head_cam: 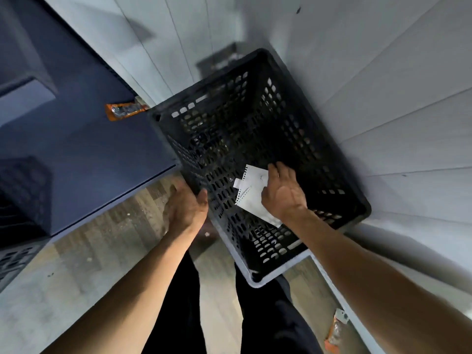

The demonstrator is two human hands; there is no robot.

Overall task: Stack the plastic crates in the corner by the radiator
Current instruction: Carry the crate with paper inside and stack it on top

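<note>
A black perforated plastic crate (268, 129) sits in the corner against the white panelled wall, its open top facing me. It rests in or on a pale grey crate (251, 279) whose rim shows below it. My left hand (186, 208) grips the black crate's near-left rim, thumb over the edge. My right hand (281, 192) reaches inside the crate and holds white torn paper sheets (251, 192) against the near wall.
A dark blue cabinet (84, 139) stands to the left, with an orange wrapper (122, 111) on its edge. Another dark crate (23, 195) is at the far left. A second orange wrapper (334, 333) lies by the right skirting. Wood-look floor (102, 241) lies underfoot.
</note>
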